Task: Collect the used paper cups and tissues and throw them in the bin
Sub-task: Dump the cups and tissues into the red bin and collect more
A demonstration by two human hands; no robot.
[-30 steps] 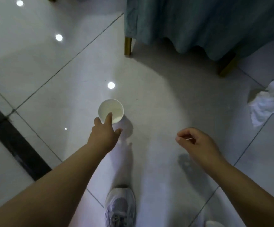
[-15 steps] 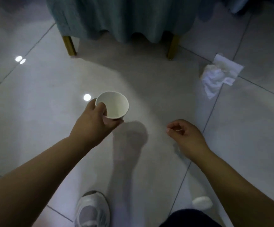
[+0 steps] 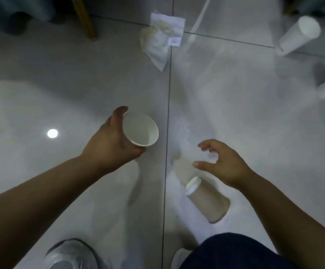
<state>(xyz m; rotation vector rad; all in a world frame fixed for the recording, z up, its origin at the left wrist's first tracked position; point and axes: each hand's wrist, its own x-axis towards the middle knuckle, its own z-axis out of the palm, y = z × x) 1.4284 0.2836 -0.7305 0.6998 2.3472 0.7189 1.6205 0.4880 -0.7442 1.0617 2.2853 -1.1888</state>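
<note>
While the left hand [image 3: 111,144] grips a white paper cup [image 3: 140,132], fingers curled around its wall, the right hand [image 3: 221,164] hangs spread and loose, holding nothing. Just under its fingers a second cup [image 3: 206,200] lies sideways on the floor [image 3: 60,74]; a crumpled tissue [image 3: 161,37] lies well beyond both hands.

Paper cup [image 3: 141,132], on the tiled floor [image 3: 41,98] a second ago, is now raised in the left hand [image 3: 111,144]. Right hand [image 3: 223,164] has loosened from a pinch, fingers spread. View has shifted: crumpled tissue [image 3: 161,37] now at 12 o'clock; toppled cup [image 3: 206,199] entered at 5 o'clock, further cups [image 3: 297,35] at 2 o'clock.
</note>
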